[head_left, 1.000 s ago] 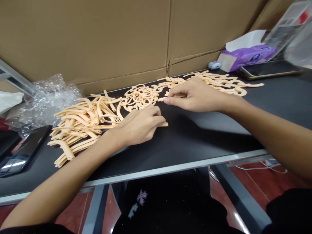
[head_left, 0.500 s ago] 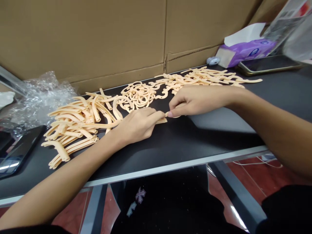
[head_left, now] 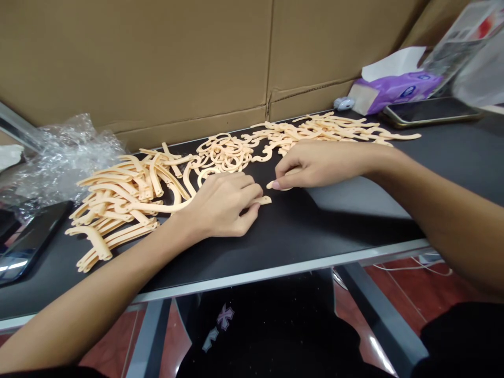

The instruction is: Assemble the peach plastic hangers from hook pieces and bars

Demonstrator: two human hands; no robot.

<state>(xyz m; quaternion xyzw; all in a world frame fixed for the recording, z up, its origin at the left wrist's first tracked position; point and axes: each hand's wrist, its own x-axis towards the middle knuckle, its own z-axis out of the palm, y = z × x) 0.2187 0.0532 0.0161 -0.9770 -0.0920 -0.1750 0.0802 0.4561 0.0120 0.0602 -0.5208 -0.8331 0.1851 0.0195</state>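
Note:
My left hand (head_left: 226, 205) is closed on a flat cream strip (head_left: 266, 200), whose holed end sticks out past the fingers. Just to its right, my right hand (head_left: 311, 164) pinches another cream piece (head_left: 271, 185), its tip showing beyond the thumb; the rest is mostly hidden under the hand. A gap separates the two hands. Left of my left hand lies a pile of curved cream strips (head_left: 118, 184). Behind the hands are cream rings (head_left: 224, 149) and a heap of thin wavy pieces (head_left: 326, 128).
Crumpled clear plastic (head_left: 74, 157) and a dark phone (head_left: 29, 244) lie at the left. A purple tissue pack (head_left: 409, 89) and another phone (head_left: 433, 110) are at the back right. Cardboard (head_left: 157, 63) stands behind the black table (head_left: 236, 257).
My left hand's thumb and index finger have moved away from the piece in my right hand and lower, now at the strip's end. The right hand stays nearly in place.

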